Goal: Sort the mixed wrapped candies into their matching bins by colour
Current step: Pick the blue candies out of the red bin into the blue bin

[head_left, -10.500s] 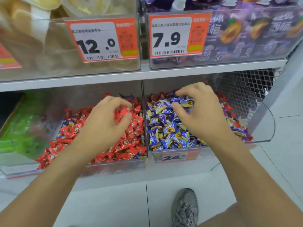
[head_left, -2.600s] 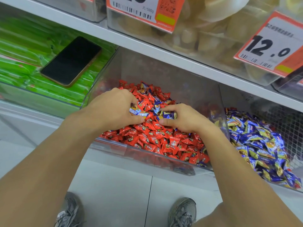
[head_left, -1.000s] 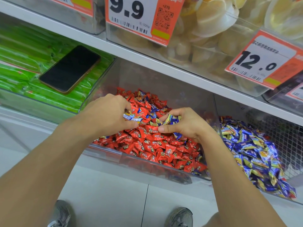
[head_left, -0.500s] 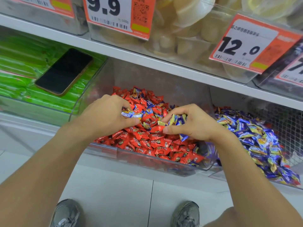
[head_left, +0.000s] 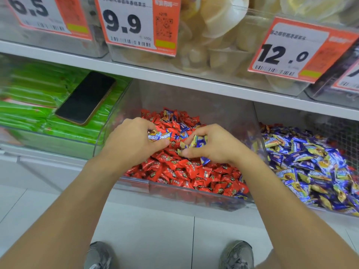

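A clear bin (head_left: 194,197) on the lower shelf holds a heap of red wrapped candies (head_left: 186,171), with a few blue ones mixed in near the back (head_left: 183,126). My left hand (head_left: 132,142) is over the heap and grips blue candies (head_left: 159,136) between thumb and fingers. My right hand (head_left: 215,146) is beside it and holds several blue and gold candies (head_left: 198,141) in its curled fingers. To the right, a second clear bin holds the blue candies (head_left: 310,164), with a few red ones at its far edge.
A black phone (head_left: 85,98) lies on green packets (head_left: 29,113) in the bin to the left. The upper shelf (head_left: 174,74) carries clear bins with orange price tags (head_left: 139,24). My shoes (head_left: 237,255) stand on the pale tiled floor below.
Both hands stay over the red bin holding blue candies. The view has shifted a little, and my right hand has gathered its candies tighter.
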Available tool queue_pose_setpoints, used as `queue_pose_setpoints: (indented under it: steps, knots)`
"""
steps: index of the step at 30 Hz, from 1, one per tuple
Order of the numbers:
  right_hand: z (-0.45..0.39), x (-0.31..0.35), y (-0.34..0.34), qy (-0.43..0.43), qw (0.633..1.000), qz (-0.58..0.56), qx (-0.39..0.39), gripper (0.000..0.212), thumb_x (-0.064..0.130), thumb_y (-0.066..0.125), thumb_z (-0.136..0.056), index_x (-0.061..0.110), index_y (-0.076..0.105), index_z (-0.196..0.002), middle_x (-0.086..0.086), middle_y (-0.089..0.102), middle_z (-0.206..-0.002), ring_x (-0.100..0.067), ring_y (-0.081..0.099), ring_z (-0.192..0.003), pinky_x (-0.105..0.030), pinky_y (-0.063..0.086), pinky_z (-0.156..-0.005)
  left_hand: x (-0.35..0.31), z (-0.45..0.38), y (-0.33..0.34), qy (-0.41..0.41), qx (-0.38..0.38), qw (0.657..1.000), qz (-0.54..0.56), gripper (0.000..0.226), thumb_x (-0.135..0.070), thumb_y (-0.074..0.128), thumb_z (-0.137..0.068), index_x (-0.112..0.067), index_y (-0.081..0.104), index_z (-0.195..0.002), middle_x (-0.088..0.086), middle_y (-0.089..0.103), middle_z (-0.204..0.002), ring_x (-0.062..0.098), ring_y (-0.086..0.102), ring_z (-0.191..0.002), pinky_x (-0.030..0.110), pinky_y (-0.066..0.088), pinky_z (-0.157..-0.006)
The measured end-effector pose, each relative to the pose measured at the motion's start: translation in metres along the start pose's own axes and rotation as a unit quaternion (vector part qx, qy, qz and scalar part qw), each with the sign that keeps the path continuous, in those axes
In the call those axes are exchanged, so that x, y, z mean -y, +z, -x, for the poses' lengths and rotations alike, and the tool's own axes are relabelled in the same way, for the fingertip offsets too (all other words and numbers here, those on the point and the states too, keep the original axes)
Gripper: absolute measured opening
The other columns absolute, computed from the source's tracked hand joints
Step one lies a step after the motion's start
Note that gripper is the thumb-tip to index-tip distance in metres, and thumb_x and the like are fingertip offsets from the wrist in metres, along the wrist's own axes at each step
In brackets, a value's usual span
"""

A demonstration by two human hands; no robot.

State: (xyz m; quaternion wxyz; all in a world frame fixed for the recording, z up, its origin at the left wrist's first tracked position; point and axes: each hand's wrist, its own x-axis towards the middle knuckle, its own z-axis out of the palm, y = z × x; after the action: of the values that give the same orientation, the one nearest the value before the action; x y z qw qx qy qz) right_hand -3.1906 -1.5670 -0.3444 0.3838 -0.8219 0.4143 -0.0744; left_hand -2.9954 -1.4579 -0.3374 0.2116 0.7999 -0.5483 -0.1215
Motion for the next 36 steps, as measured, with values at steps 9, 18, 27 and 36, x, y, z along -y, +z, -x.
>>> queue_pose_setpoints:
  steps: [9, 18, 27, 36]
  knots:
    - [-0.009, 0.004, 0.01, -0.041, 0.993, 0.095, 0.049, 0.035, 0.048, 0.087, -0.062, 0.035, 0.067, -0.087, -0.001, 0.07, -0.099, -0.025, 0.068, -0.081, -0.043, 0.057, -0.077, 0.01, 0.0, -0.006, -0.006, -0.005, 1.0, -0.009, 0.051, -0.066, 0.068, -0.074, -0.027, 0.071, -0.107, 0.005, 0.069, -0.104, 0.028, 0.063, -0.097, 0.036, 0.053, -0.079]
    - [0.015, 0.013, -0.015, -0.014, 0.982, -0.186, 0.01, 0.029, 0.022, 0.082, -0.077, 0.016, 0.07, -0.103, -0.007, 0.069, -0.068, -0.019, 0.057, -0.049, -0.028, 0.04, -0.046, 0.001, 0.001, -0.005, 0.009, -0.009, 1.0, 0.028, 0.052, -0.064, 0.069, -0.075, -0.024, 0.072, -0.108, 0.003, 0.071, -0.104, 0.026, 0.064, -0.099, 0.038, 0.053, -0.081]
    - [0.084, -0.006, -0.074, -0.015, 0.958, -0.282, -0.04, 0.028, 0.022, 0.076, -0.081, 0.015, 0.07, -0.108, -0.018, 0.047, -0.071, -0.025, 0.036, -0.056, -0.022, 0.026, -0.041, -0.079, 0.021, 0.021, 0.119, 0.013, 0.952, 0.282, 0.017, -0.045, 0.062, -0.09, -0.029, 0.07, -0.088, -0.006, 0.058, -0.061, 0.001, 0.042, -0.046, 0.014, 0.03, -0.047]
    - [0.146, -0.093, -0.13, -0.036, 0.954, -0.089, -0.284, 0.019, 0.031, 0.076, -0.086, 0.026, 0.069, -0.103, 0.016, 0.064, -0.07, -0.003, 0.057, -0.056, -0.018, 0.048, -0.057, -0.196, 0.019, 0.065, 0.235, -0.025, 0.944, 0.231, 0.015, -0.039, 0.069, -0.086, -0.032, 0.069, -0.1, -0.018, 0.067, -0.084, -0.001, 0.056, -0.077, 0.012, 0.041, -0.073]
